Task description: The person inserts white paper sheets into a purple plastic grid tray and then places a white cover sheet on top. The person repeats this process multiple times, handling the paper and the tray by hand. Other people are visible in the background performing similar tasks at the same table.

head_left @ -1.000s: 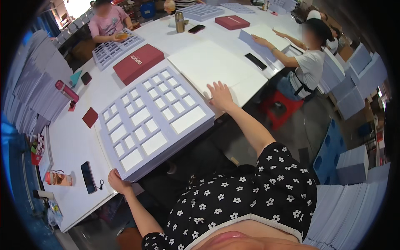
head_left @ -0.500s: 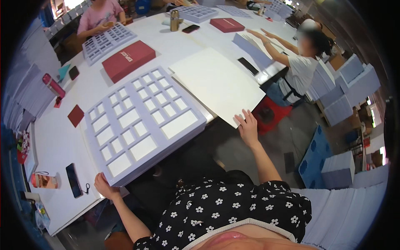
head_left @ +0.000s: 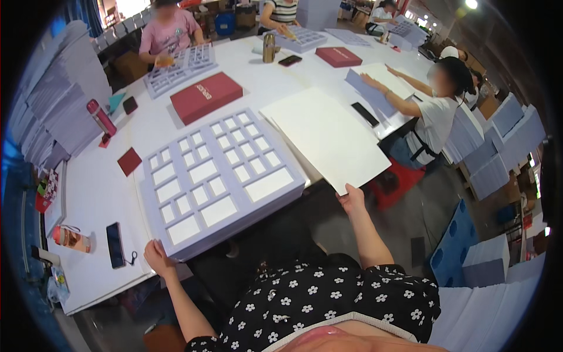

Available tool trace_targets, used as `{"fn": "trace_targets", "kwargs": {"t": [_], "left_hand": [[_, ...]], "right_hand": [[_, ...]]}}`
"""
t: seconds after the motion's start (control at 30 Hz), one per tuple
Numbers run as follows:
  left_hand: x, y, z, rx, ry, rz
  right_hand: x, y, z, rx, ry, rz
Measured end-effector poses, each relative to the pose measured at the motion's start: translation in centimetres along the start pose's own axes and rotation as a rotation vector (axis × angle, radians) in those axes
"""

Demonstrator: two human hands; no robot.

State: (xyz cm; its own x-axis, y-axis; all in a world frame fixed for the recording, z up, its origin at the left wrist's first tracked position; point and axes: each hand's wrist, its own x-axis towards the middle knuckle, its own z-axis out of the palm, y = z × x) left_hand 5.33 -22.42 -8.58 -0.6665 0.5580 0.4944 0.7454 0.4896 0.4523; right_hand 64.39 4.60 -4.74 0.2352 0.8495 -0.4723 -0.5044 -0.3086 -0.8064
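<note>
Right grip (head_left: pixel 352 201) pinched, digits drawn together at its upper end; bare right forearm (head_left: pixel 369 237) trails below it, angled slightly rightward. Left grip (head_left: pixel 157 257) lower, well apart to its left, fingers loosely bent; left forearm (head_left: pixel 187 305) slants down-right beneath.

Held by one corner, ahead of the right hand (head_left: pixel 352 201): blank white sheet (head_left: pixel 331 141)
Lying flat beside the left hand (head_left: pixel 158 258): pale-purple tray (head_left: pixel 227 170), many-celled, white-bottomed.
</note>
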Motion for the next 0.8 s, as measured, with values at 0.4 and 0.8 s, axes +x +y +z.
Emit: {"fn": "trace_targets", "kwargs": {"t": [0.4, 0.8], "left_hand": [[5.5, 7.7, -11.9, -1.004, 0.236, -0.379], [8.2, 10.6, -19.8, -1.667, -0.694, -0.345]], "right_hand": [[-5.6, -5.4, 12.3, 0.199, -0.447, 0.159], [-9.5, -6.5, 19.6, -0.537, -0.989, -0.258]]}}
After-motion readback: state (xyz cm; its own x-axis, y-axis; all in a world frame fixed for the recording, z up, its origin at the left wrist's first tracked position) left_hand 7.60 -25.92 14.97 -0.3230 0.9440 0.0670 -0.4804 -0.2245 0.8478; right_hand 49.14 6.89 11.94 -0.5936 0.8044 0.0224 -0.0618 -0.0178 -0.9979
